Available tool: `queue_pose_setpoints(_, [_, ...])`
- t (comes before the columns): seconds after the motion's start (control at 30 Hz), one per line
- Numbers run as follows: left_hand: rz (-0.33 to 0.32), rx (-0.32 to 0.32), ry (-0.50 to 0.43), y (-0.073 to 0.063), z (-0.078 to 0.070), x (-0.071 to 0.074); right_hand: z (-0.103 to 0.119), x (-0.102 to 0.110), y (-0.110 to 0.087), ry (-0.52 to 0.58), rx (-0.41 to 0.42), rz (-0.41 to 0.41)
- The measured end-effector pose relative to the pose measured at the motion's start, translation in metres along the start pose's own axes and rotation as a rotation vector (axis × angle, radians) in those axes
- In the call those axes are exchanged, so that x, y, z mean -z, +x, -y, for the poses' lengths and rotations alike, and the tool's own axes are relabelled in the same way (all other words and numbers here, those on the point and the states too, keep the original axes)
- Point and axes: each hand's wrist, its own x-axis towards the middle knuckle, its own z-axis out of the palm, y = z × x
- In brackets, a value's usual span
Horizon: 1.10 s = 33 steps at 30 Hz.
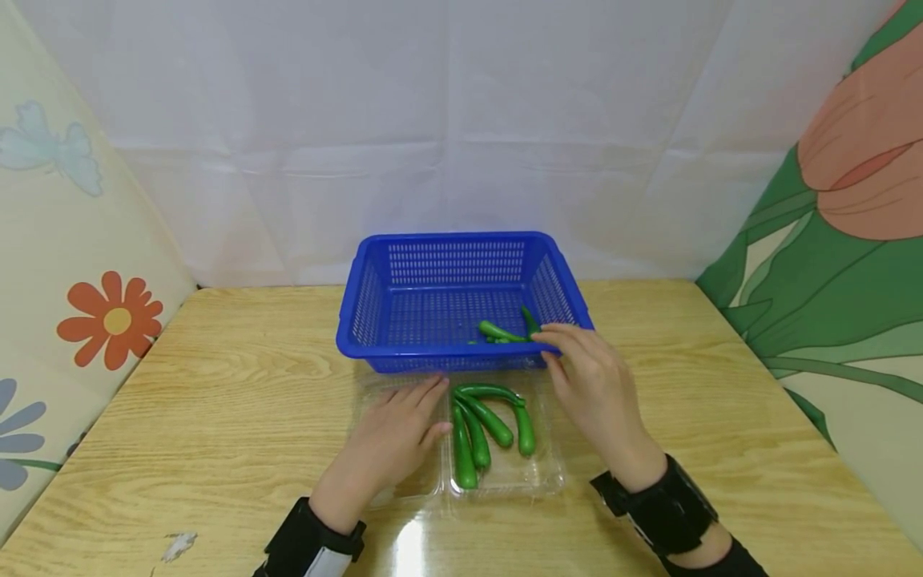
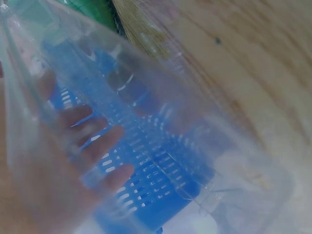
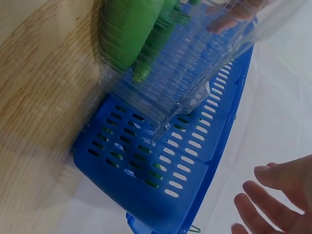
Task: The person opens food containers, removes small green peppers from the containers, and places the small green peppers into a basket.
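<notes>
Several long green peppers [image 1: 494, 422] lie in a clear plastic clamshell box [image 1: 544, 473] on the table, also seen through its ribbed wall in the right wrist view. My left hand [image 1: 397, 425] rests over the box's left half, fingers fairly straight; in the left wrist view that hand [image 2: 97, 151] shows through clear plastic. Behind the box stands a blue slotted basket [image 1: 454, 353], with a few more green peppers [image 1: 501, 331] in its near right corner. My right hand [image 1: 594, 381] reaches over that corner; in the right wrist view its fingers [image 3: 261, 202] are apart, nothing between them.
The wooden table [image 1: 238, 385] has a worn patch [image 1: 179, 546] at its front left. A white cloth [image 1: 288, 144] hangs behind the basket. Panels with painted flowers [image 1: 117, 320] flank the table on both sides.
</notes>
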Motion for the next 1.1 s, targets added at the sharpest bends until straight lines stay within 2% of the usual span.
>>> queue_pose_setpoints(0.23, [-0.008,-0.004,-0.006,-0.001,0.000,-0.001,-0.001,-0.001,-0.001,0.002,0.075,0.000])
queue_pose_setpoints(0.77, [-0.010,-0.002,-0.016,-0.001,0.000,0.000,-0.008,-0.010,-0.002,0.079,0.315,0.169])
queue_pose_setpoints(0.93, [-0.009,0.000,-0.020,-0.001,0.000,0.000,-0.008,-0.013,-0.004,0.086,0.347,0.230])
queue_pose_setpoints(1.1, [-0.013,-0.003,-0.017,-0.001,0.000,0.000,-0.007,-0.015,-0.008,0.072,0.334,0.288])
